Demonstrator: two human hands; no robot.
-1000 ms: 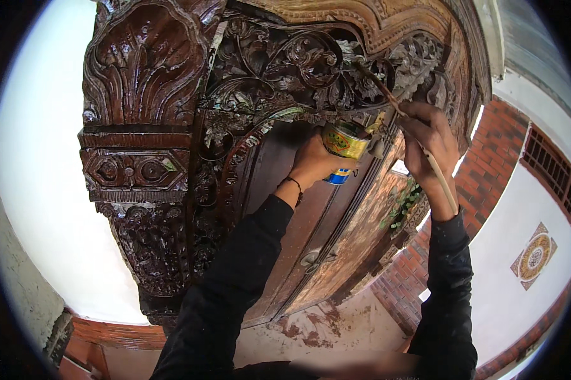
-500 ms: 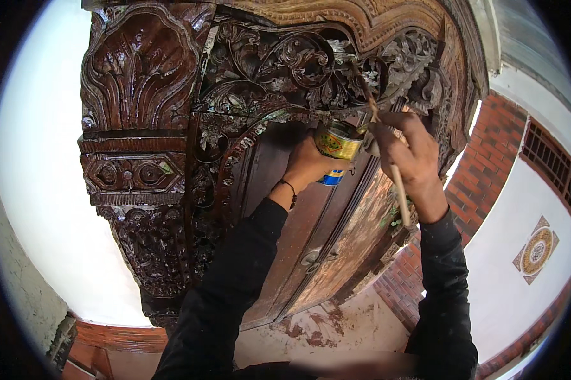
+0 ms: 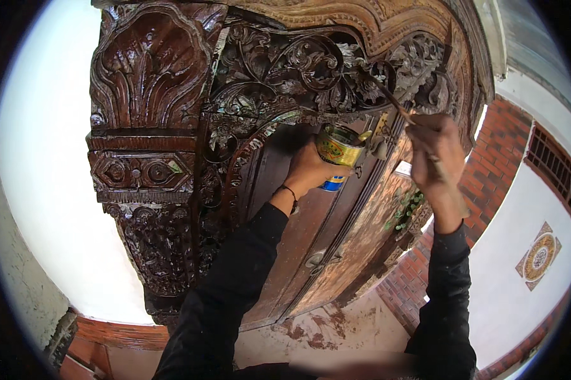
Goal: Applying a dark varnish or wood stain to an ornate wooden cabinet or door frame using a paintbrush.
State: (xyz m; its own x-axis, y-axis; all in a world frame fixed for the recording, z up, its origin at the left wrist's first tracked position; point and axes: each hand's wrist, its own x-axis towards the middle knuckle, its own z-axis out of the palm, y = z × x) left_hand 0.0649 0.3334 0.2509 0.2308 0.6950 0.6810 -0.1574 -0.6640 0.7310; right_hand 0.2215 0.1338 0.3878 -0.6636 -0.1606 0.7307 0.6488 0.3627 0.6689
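My left hand (image 3: 311, 168) is closed round a tin can (image 3: 341, 151) with a yellow and blue label. It holds the can upright with its open top facing up, just under dark carved wooden scrollwork (image 3: 298, 73). A small yellowish piece shows at the can's rim. In my right hand (image 3: 436, 152) is a thin wooden-handled paintbrush (image 3: 396, 102), gripped near its middle. The brush slants up and left, its dark tip against the pierced carving; the bristles blend into the dark wood. Some leaves of this carving look greyish and dull.
A glossy carved wooden bracket (image 3: 149, 76) stands at the left against a white wall (image 3: 44, 190). Behind the can are wooden door panels (image 3: 292, 253) with a ring handle (image 3: 315, 259). A wavy brown carved moulding (image 3: 387, 25) runs overhead. Red brickwork (image 3: 498, 152) lies to the right.
My right hand has moved right and slightly down, and the brush now leans more to the side, with its tip still at the carving. My left hand keeps the can nearly in place.
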